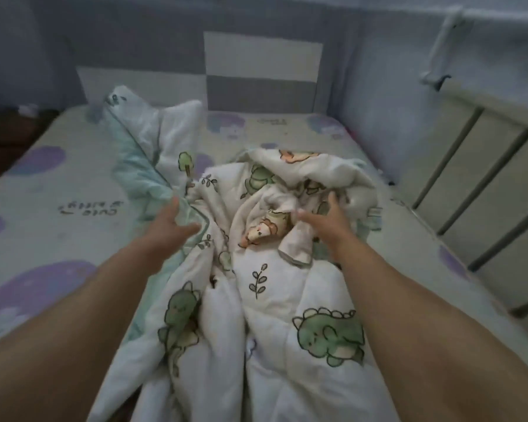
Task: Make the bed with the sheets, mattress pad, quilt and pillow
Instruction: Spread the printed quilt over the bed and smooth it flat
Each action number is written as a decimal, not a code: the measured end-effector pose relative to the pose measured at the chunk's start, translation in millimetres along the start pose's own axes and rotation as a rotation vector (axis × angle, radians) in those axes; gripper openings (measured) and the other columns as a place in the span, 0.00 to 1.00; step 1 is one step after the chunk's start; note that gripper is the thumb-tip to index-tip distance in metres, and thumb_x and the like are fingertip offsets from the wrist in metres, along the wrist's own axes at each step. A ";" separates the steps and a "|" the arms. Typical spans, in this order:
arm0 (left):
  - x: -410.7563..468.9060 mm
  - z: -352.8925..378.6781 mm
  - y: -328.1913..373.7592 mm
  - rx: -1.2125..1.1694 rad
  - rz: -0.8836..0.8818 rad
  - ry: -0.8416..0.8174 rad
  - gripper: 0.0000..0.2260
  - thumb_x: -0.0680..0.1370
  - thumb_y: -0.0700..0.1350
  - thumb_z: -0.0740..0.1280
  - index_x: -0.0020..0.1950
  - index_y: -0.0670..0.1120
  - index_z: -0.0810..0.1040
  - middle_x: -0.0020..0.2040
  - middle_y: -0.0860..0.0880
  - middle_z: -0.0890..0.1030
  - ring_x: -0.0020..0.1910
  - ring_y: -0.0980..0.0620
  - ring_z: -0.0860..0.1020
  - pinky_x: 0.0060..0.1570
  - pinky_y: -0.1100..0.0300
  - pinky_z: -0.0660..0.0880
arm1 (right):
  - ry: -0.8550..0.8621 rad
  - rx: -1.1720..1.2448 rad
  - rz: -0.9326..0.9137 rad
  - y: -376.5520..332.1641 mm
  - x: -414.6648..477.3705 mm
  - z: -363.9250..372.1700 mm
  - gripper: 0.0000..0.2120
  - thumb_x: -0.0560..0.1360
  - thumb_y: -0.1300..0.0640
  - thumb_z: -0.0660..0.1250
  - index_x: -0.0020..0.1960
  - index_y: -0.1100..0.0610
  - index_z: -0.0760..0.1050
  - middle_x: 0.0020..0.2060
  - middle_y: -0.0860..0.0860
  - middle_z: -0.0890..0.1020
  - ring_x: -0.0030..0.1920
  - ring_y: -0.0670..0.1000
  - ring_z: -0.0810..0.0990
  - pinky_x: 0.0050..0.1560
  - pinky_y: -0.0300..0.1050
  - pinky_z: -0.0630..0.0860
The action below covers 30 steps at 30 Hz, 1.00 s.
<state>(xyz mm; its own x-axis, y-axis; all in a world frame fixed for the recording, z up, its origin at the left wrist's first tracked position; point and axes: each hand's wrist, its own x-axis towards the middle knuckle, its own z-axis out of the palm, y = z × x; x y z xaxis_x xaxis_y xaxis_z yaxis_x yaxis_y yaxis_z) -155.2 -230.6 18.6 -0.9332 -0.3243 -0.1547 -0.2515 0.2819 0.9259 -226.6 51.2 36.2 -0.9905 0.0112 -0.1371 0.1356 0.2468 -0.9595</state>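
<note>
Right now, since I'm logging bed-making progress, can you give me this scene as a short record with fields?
quilt: dinosaur-print quilt, crumpled in a heap down the middle of the bed
sheet: purple-print sheet, laid on the mattress, showing on both sides of the quilt
left: left hand at the quilt's mint-green edge, grip unclear
right: right hand open, fingers spread over the bunched far end
bedside: slatted bed rail along the right
pillow: none clearly identifiable
</note>
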 end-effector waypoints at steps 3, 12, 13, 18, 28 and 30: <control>-42.5 19.1 -38.6 0.223 -0.029 -0.009 0.32 0.75 0.43 0.69 0.76 0.48 0.59 0.75 0.48 0.62 0.72 0.46 0.63 0.71 0.52 0.62 | -0.079 -0.075 0.026 44.4 -16.3 2.5 0.36 0.71 0.59 0.73 0.74 0.53 0.61 0.71 0.54 0.69 0.67 0.54 0.71 0.68 0.54 0.69; -153.7 65.8 -58.7 0.282 -0.094 -0.155 0.27 0.76 0.43 0.69 0.73 0.47 0.66 0.72 0.46 0.68 0.69 0.47 0.68 0.68 0.55 0.64 | -0.148 -0.270 0.144 93.3 -113.6 -43.9 0.26 0.76 0.56 0.68 0.72 0.56 0.66 0.68 0.59 0.71 0.66 0.54 0.72 0.62 0.48 0.72; -160.7 70.6 -57.3 0.274 -0.087 -0.168 0.26 0.76 0.43 0.68 0.73 0.48 0.66 0.72 0.46 0.67 0.70 0.47 0.67 0.67 0.55 0.64 | -0.143 -0.275 0.151 94.5 -120.6 -48.4 0.25 0.76 0.57 0.68 0.71 0.57 0.67 0.66 0.59 0.72 0.65 0.54 0.73 0.60 0.47 0.73; -221.5 103.3 -51.5 0.219 -0.045 -0.285 0.24 0.76 0.42 0.68 0.72 0.47 0.69 0.70 0.47 0.71 0.69 0.48 0.69 0.65 0.57 0.66 | -0.105 -0.364 0.144 112.8 -192.5 -96.3 0.17 0.76 0.58 0.67 0.64 0.57 0.74 0.58 0.57 0.79 0.57 0.54 0.78 0.56 0.44 0.73; -309.2 163.8 -23.8 0.300 0.092 -0.537 0.20 0.77 0.40 0.67 0.68 0.46 0.72 0.67 0.47 0.75 0.66 0.48 0.72 0.63 0.54 0.69 | 0.153 -0.514 0.288 149.5 -336.5 -236.1 0.15 0.77 0.61 0.63 0.63 0.56 0.76 0.60 0.54 0.79 0.60 0.51 0.77 0.61 0.44 0.73; -327.9 187.2 -7.6 0.322 0.142 -0.580 0.20 0.77 0.40 0.67 0.68 0.47 0.73 0.66 0.47 0.75 0.66 0.48 0.72 0.62 0.54 0.70 | 0.198 -0.539 0.325 157.9 -359.4 -265.3 0.14 0.77 0.61 0.63 0.62 0.55 0.76 0.59 0.54 0.79 0.60 0.52 0.77 0.63 0.47 0.73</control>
<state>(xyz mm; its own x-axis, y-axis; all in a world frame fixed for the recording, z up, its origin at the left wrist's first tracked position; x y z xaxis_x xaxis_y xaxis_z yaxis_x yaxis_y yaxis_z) 104.7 42.7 -2.1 -0.9268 0.2478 -0.2821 -0.0961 0.5697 0.8162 144.7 343.3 -0.7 -0.8935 0.3326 -0.3018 0.4491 0.6508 -0.6122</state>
